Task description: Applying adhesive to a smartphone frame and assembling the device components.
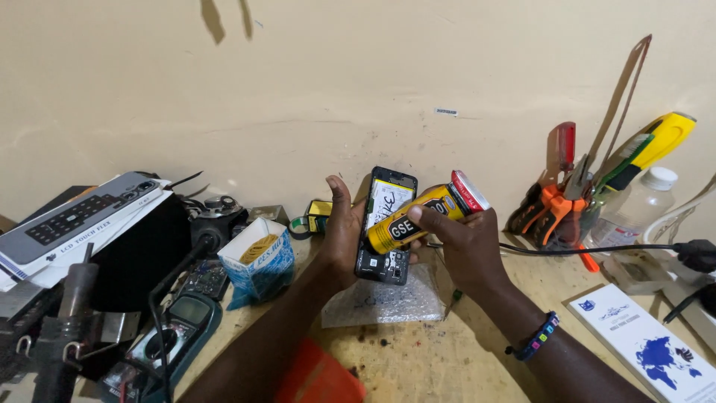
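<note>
Now our left hand (341,237) is wrapped around the open phone (385,224) above the bench, and our right hand (455,242) squeezes the yellow glue tube (424,213) against it. Next comes slow, gentle squeezing along the edge.

Yellow glue tube (426,216) with red end, black phone (385,225), blue-and-white patterned paper box (259,263), orange-handled pliers (550,207)

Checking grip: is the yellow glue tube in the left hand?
No, the right hand holds the yellow tube; the left hand holds the opened phone.
</note>
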